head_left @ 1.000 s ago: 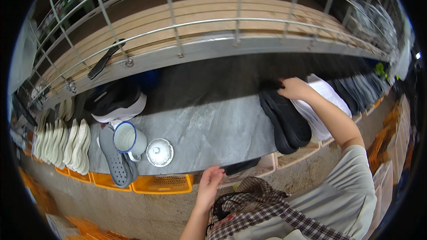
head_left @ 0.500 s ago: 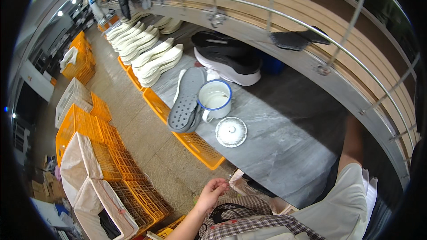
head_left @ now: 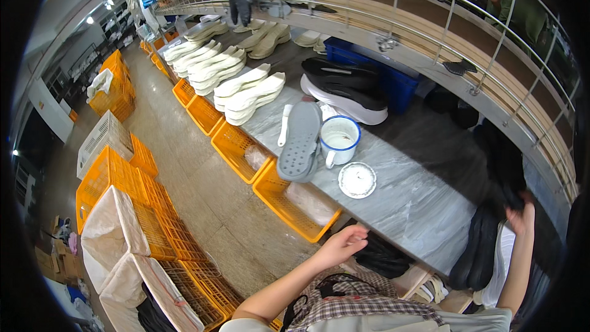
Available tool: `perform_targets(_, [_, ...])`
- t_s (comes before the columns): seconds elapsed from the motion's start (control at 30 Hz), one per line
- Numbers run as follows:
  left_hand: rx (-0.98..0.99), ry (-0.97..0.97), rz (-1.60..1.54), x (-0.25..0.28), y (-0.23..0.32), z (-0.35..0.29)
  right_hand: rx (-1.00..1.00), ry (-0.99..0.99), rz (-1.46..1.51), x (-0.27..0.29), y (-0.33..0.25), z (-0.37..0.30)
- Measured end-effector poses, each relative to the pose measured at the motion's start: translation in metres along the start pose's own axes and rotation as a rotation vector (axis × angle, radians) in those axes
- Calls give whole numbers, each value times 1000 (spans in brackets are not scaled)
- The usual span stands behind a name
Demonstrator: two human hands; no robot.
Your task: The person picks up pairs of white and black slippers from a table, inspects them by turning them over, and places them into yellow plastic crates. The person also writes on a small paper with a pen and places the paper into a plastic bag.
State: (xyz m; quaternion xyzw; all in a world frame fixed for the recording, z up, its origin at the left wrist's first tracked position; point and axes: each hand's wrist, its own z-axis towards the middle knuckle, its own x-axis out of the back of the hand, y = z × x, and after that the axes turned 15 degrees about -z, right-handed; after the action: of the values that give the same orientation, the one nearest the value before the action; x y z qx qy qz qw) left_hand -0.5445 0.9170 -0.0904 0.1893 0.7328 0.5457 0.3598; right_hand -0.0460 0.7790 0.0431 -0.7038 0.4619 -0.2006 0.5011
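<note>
Right hand point(head_left: 521, 215): between 3 and 4 o'clock, near black soles point(head_left: 477, 251) and white soles point(head_left: 499, 263), both towards 4 o'clock; whether its fingers pinch anything cannot be told. Left hand point(head_left: 345, 246): 5 o'clock, beside the table point(head_left: 418, 209), fingers loosely bent together, apparently empty. Judged handling: black soles light, springy, robust; grasp side walls at mid-length

Whether the right hand point(head_left: 521, 216) grips the dark piece point(head_left: 506, 175) (outline unclear) beside it cannot be told
</note>
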Motion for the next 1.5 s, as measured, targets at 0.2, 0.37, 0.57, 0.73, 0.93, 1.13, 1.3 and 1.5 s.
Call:
perform_targets(0.2, [-246,-241,-304,-11,59,-26,255,-550,-322,-136,91,-200])
perform_targets(0.37, [-309,503,-753,3,90,-58,889,-741,-1051,-220,178,-272])
perform_targets(0.57, [-396,414,-923,75,84,-115,1156,-999,-873,-269,224,-310])
perform_targets(0.73, [-421,289,-871,84,66,-137,609,-1083,-540,-293,228,-330])
perform_targets(0.93, [-488,378,-784,85,51,-148,630,-1239,-722,-303,225,-335])
perform_targets(1.13, [-513,482,-775,81,55,-152,569,-1241,-768,-306,231,-332])
perform_targets(1.3, [-523,571,-723,65,75,-159,173,-1345,-505,-313,229,-329])
perform_targets(1.5, [-362,618,-758,61,92,-170,-180,-1307,-517,-320,233,-322])
